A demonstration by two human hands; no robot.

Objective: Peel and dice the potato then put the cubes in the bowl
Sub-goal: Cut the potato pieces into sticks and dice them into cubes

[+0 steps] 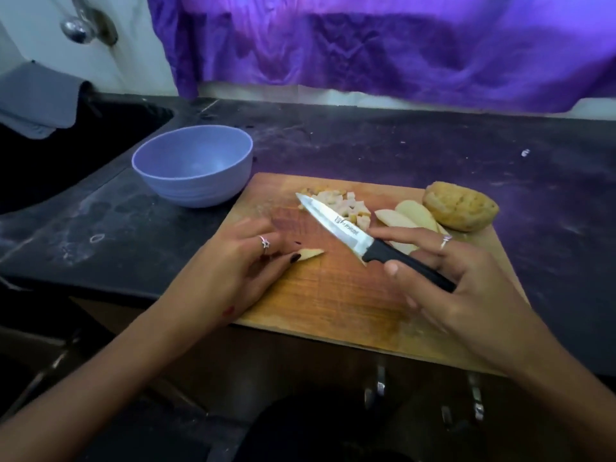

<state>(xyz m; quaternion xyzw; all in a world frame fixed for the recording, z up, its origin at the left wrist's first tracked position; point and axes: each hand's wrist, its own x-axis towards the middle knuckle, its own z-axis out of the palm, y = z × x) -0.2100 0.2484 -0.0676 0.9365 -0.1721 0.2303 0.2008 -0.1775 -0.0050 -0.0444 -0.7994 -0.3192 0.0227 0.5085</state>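
On the wooden cutting board my left hand pinches a thin potato slice near the board's left side. My right hand holds a black-handled knife, its blade raised and pointing up-left over a small pile of potato cubes. Two pale potato slices lie at the board's far right, beside a rough chunk of potato. A lilac bowl stands off the board's far-left corner, and it looks empty.
The board lies on a dark, dusty countertop. A sink with a grey cloth over its edge sits at the left. Purple fabric hangs along the back wall. A metal ladle hangs at the top left.
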